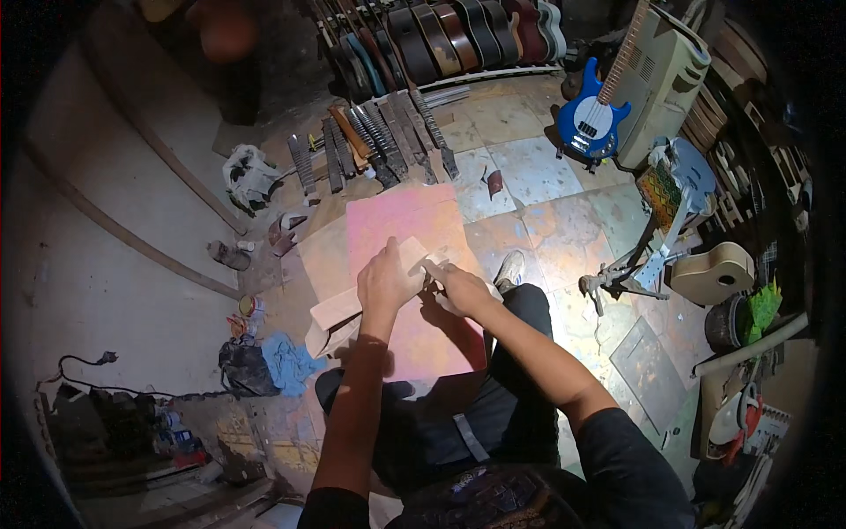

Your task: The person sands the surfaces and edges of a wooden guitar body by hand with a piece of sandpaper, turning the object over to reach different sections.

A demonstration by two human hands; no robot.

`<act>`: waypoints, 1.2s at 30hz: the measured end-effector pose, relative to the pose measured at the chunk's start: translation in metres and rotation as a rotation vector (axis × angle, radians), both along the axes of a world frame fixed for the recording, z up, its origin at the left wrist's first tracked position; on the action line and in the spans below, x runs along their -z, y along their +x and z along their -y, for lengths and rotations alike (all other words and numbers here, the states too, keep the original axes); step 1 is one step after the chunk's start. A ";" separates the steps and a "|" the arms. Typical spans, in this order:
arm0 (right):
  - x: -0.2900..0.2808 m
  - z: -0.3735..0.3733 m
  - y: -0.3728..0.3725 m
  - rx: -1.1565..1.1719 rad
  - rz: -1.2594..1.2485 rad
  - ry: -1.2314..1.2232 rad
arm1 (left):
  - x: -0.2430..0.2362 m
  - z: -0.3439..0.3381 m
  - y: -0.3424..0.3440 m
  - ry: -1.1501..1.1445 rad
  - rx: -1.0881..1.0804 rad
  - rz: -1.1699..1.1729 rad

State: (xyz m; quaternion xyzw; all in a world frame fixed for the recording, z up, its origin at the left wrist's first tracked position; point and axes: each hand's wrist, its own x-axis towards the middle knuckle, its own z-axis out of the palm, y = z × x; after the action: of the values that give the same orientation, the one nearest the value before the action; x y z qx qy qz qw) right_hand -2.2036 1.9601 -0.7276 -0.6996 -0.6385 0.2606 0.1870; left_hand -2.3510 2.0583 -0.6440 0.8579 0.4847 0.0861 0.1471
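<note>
A pale, wood-coloured piece (338, 310) with straight edges lies slantwise over a pink board (401, 216) in front of my lap. My left hand (388, 280) is closed over this pale piece, and a squared part of it shows past the fingers. Close beside it on the right, my right hand (460, 288) has its fingers curled and pressed against the piece near its far end. What the right fingers pinch is too small to tell. Below the left end of the piece is a dark gap with another pale edge under it.
Several guitar necks (388, 141) lie on the tiled floor ahead, before a row of guitar bodies (441, 40). A blue bass guitar (592, 119) stands at the far right. Nearer right are a metal stand (608, 282) and an acoustic guitar body (714, 273). A blue cloth (289, 363) lies left.
</note>
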 end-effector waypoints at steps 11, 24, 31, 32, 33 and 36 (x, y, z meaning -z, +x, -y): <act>-0.004 0.011 0.001 -0.016 -0.029 -0.004 | 0.000 -0.001 -0.003 0.031 0.013 0.020; 0.035 0.001 0.020 0.206 -0.682 0.125 | 0.001 -0.005 -0.003 0.061 0.020 -0.008; 0.010 0.018 0.011 0.643 -1.280 -0.093 | -0.002 -0.011 -0.002 0.032 0.023 -0.019; 0.019 0.015 0.010 0.632 -1.239 -0.019 | -0.003 -0.011 0.000 0.035 0.017 -0.014; 0.035 0.009 0.008 0.619 -1.196 0.055 | -0.004 -0.010 0.002 0.039 0.011 -0.008; 0.039 -0.004 0.004 0.521 -0.790 0.339 | -0.001 -0.012 0.000 0.059 0.014 0.009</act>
State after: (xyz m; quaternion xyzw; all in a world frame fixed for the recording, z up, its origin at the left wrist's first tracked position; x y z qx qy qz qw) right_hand -2.1995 1.9641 -0.7668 -0.6434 -0.3563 0.3429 0.5844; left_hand -2.3511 2.0699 -0.6428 0.8648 0.4754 0.1031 0.1246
